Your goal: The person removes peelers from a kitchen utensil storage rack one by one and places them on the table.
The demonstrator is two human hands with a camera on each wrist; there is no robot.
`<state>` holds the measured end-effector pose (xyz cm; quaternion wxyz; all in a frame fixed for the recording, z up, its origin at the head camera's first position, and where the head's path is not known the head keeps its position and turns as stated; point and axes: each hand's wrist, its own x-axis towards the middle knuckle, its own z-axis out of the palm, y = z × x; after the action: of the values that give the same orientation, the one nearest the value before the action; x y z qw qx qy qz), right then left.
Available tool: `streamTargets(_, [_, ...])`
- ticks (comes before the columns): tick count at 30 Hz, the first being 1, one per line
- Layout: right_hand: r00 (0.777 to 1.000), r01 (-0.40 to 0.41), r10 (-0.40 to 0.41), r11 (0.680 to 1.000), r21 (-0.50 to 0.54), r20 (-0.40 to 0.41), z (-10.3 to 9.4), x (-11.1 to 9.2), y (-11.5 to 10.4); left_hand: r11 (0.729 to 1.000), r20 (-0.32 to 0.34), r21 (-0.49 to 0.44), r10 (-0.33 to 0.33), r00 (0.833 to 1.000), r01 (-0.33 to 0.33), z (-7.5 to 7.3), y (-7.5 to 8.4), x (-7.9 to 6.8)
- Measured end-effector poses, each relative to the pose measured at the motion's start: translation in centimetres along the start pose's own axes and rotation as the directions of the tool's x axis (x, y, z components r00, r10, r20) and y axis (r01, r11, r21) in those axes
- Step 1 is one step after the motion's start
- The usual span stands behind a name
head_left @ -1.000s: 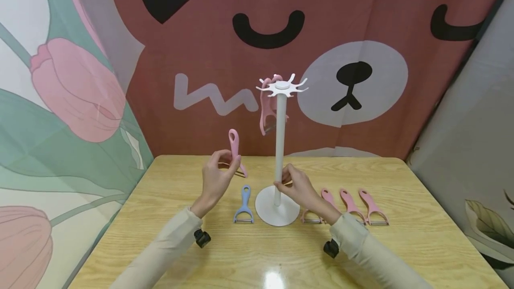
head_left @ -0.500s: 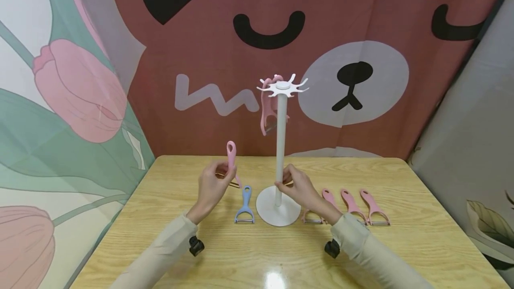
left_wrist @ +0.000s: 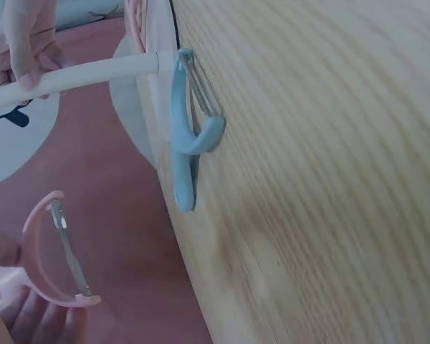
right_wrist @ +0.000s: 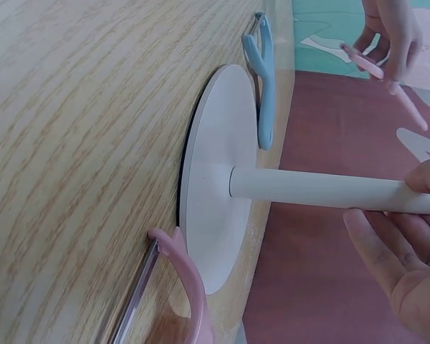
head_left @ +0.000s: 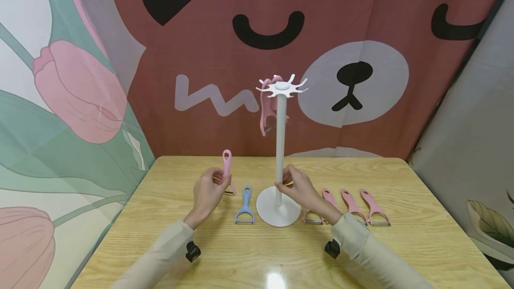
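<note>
My left hand (head_left: 209, 192) pinches a pink peeler (head_left: 226, 164) by its handle, with the holed end up and the blade end down. In the left wrist view this peeler (left_wrist: 37, 261) is off the table. A blue peeler (head_left: 246, 206) lies between that hand and the white stand's round base (head_left: 267, 213). My right hand (head_left: 299, 186) grips the stand's white post (head_left: 280, 142) low down, thumb and fingers around it. From the hooked top (head_left: 282, 85) hang pink peelers (head_left: 266, 106), partly hidden behind the post.
On the table right of the stand lie three pink peelers (head_left: 373, 206), some partly covered by my right forearm. A curtain with a bear print (head_left: 201, 57) hangs behind the wooden table (head_left: 257, 253); a tulip-print cloth (head_left: 76, 88) hangs at the left.
My left hand has moved down and to the left with the pink peeler, lowering it toward the table. The right hand stays on the post.
</note>
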<state>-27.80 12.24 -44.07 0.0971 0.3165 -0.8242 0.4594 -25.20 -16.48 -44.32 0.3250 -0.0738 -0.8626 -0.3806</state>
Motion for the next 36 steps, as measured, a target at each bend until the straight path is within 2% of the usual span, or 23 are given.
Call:
streamTargets(6, [1.000, -0.015, 0.015, 1.000, 0.012, 0.010, -0.1, 0.0, 0.0, 0.995, 0.081, 0.084, -0.063, 0.995, 0.056, -0.3, -0.3, -0.2])
streamTargets(15, [1.000, -0.010, 0.009, 1.000, 0.018, 0.013, 0.0, 0.0, 0.1, 0.972, 0.210, 0.185, -0.183, 0.960, 0.145, -0.4, -0.9, -0.7])
streamTargets(18, [1.000, -0.006, 0.005, 1.000, 0.017, 0.016, 0.0, 0.0, 0.1, 0.961, 0.266, 0.226, -0.217, 0.939, 0.158, -0.5, -1.0, -0.7])
streamTargets(24, [1.000, 0.001, -0.001, 1.000, 0.021, 0.020, -0.1, 0.0, 0.1, 0.938, 0.397, 0.317, -0.266, 0.879, 0.141, -0.6, -1.1, -0.9])
streamTargets(36, [1.000, -0.005, 0.005, 1.000, 0.020, 0.016, 0.0, 0.0, 0.0, 0.919, 0.480, 0.381, -0.289, 0.828, 0.100, -0.3, -1.3, -1.5])
